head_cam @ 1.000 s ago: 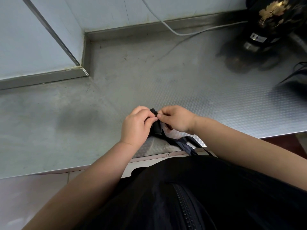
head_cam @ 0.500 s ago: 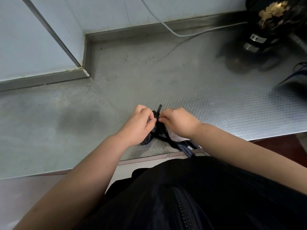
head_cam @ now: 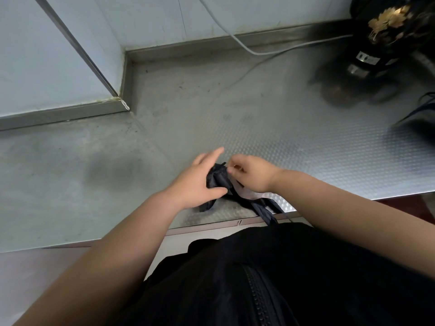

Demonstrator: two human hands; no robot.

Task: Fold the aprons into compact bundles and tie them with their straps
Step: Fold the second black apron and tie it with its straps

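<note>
A small dark navy apron bundle (head_cam: 217, 180) lies on the steel counter (head_cam: 317, 147) close to its front edge. My left hand (head_cam: 195, 182) holds the bundle from the left, thumb under it and forefinger stretched out over it. My right hand (head_cam: 249, 174) pinches a strap end at the bundle's top right with curled fingers. Loose dark straps (head_cam: 264, 209) trail from the bundle toward me and over the counter's edge. My hands hide part of the bundle.
A black round appliance with a gold flower mark (head_cam: 381, 43) stands at the back right, blurred. A grey cable (head_cam: 259, 51) runs along the back wall. Another dark cloth (head_cam: 421, 118) lies at the right edge. A wall corner juts in at the left (head_cam: 94, 67).
My left forefinger has lifted off and straightened over the bundle. Both hands have shifted slightly to the left and farther from me, with the bundle turned between them.
</note>
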